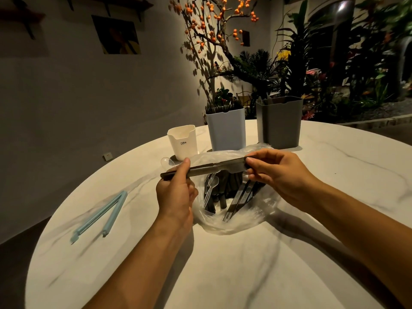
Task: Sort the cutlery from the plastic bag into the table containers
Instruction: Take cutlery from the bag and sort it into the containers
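Observation:
A clear plastic bag point(256, 210) lies open on the white marble table point(223, 264), holding dark wrapped cutlery packs and clear plastic spoons point(210, 190). Above it I hold one long dark pack point(218, 166) level between both hands. My left hand point(176, 192) grips its left end, thumb on top. My right hand point(278, 175) pinches its right end. Behind the bag stand a small white container point(182, 141), a pale blue container point(226, 130) with dark items in it, and a grey container point(279, 121). A clear spoon point(167, 162) lies by the white container.
A light blue bag clip point(100, 216) lies open on the table at the left. Plants and a tree with orange fruit stand behind the table. The round table's edge curves close on the left.

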Tool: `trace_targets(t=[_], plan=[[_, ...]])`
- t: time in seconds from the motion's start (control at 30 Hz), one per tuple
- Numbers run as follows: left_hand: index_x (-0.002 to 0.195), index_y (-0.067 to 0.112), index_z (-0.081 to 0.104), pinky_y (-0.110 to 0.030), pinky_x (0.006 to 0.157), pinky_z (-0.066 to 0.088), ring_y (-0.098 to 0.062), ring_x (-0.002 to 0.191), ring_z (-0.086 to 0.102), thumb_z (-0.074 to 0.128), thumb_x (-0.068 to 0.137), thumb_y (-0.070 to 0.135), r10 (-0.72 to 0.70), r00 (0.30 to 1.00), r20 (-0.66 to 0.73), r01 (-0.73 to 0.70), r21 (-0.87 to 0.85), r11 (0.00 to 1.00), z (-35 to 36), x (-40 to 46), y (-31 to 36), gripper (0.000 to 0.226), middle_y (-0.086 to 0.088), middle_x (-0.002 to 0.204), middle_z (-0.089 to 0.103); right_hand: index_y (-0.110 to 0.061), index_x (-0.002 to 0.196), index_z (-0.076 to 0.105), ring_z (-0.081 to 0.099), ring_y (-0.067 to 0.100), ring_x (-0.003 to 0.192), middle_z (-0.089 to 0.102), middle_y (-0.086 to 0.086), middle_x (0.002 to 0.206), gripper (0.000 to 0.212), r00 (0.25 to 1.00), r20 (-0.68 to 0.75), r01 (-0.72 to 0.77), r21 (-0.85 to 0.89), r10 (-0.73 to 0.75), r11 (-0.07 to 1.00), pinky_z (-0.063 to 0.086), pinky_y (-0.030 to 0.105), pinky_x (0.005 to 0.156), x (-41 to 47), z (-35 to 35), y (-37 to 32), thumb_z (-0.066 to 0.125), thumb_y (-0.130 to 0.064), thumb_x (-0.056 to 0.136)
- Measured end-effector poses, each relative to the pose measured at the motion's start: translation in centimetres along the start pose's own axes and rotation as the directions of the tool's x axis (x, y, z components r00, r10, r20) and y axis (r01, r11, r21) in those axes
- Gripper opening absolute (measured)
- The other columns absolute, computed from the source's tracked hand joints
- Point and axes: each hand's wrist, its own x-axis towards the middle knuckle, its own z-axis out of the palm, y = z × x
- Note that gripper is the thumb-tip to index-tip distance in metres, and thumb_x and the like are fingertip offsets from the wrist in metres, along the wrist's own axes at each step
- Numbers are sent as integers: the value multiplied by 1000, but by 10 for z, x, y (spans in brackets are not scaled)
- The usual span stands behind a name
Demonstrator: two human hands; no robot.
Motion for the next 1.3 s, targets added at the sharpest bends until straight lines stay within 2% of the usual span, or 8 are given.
trace_targets(t=[0.1, 0.17, 0.4, 0.5, 0.73, 0.97, 1.13, 1.3], plan=[[114, 16, 60, -35, 78, 57, -13, 70, 50, 76, 83, 38, 35, 993, -112, -23, 101, 995, -2, 4, -3, 42, -2, 86, 60, -8, 97, 72, 71, 17, 72, 73, 9, 84, 21, 1000, -23, 7, 93, -5, 996, 58, 23, 65, 0, -1, -5, 66, -16, 78], [113, 21, 60, -43, 94, 52, -18, 91, 57, 73, 85, 40, 69, 986, -151, -40, 185, 982, -5, 6, -3, 37, -3, 105, 62, -8, 96, 72, 69, 16, 69, 72, 9, 84, 26, 999, -42, 12, 108, -8, 994, 57, 21, 63, -1, 0, -6, 67, -20, 74], [102, 20, 63, -11, 66, 43, -11, 90, 61, 40, 104, 35, 172, 923, 343, -363, 634, 683, -7, -1, -9, 28, 2, 96, 64, -10, 96, 72, 68, 14, 67, 71, 4, 81, 17, 984, -173, 48, 44, -40, 998, 55, 21, 61, 3, -3, -4, 68, -21, 83], [102, 24, 62, -19, 70, 52, -12, 86, 62, 38, 104, 37, 85, 861, 501, -438, 645, 626, -7, -6, -12, 28, 3, 91, 65, -10, 96, 71, 70, 10, 65, 72, -2, 74, 14, 982, -175, 75, 2, -74, 997, 54, 18, 58, 4, -4, -3, 69, -18, 84], [98, 30, 59, -14, 70, 49, -5, 84, 60, 33, 101, 49, -17, 772, 636, -456, 571, 683, 1, -24, -11, 32, 15, 86, 62, -13, 95, 72, 73, 13, 79, 74, 3, 86, 26, 986, -55, 148, -126, -156, 981, 54, 19, 63, -2, 11, 3, 71, -29, 74], [113, 33, 58, -32, 76, 55, -8, 80, 61, 46, 101, 42, 40, 726, 686, -609, 615, 501, -2, -21, -16, 19, 13, 88, 66, -13, 93, 71, 73, 15, 78, 74, 1, 81, 32, 984, -18, 174, -99, -177, 980, 55, 21, 62, -2, 15, 3, 69, -33, 68], [99, 33, 56, -20, 62, 45, -3, 57, 53, 40, 103, 38, 8, 754, 657, -511, 578, 636, 4, -24, -10, 17, 23, 56, 54, -17, 96, 71, 72, 17, 82, 74, 1, 85, 29, 984, 94, 159, -91, -150, 983, 57, 23, 69, -3, 16, -1, 66, -35, 74], [85, 13, 50, -21, 49, 31, -8, 48, 35, 32, 94, 55, -166, 768, 619, -147, 422, 895, 14, -31, -1, 47, 1, 59, 42, -17, 100, 72, 72, 16, 90, 75, -2, 90, 18, 987, 76, 153, -133, -144, 979, 57, 24, 73, 0, 16, -2, 67, -23, 84]])
